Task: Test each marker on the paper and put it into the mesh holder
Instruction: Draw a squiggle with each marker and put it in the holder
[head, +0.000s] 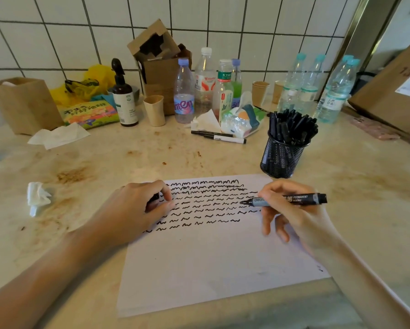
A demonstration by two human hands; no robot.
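Note:
A white sheet of paper (206, 262) lies on the counter, its upper half covered with rows of black squiggles. My right hand (291, 214) grips an uncapped black permanent marker (301, 199), lying nearly level with its tip pointing left just above the squiggles. My left hand (137, 207) rests on the paper's left edge, fingers curled around a small black object that looks like the cap (155, 197). A black mesh holder (282, 156) packed with several black markers stands beyond the paper at the right. Two more markers (223, 137) lie on the counter behind the paper.
Plastic bottles (205, 84), paper cups (154, 110), a pump bottle (124, 96), cardboard boxes (161, 55), a tissue pack (243, 122) and snack bags crowd the tiled back wall. Crumpled tissues (37, 194) lie at the left. A large carton (394, 91) sits at the far right.

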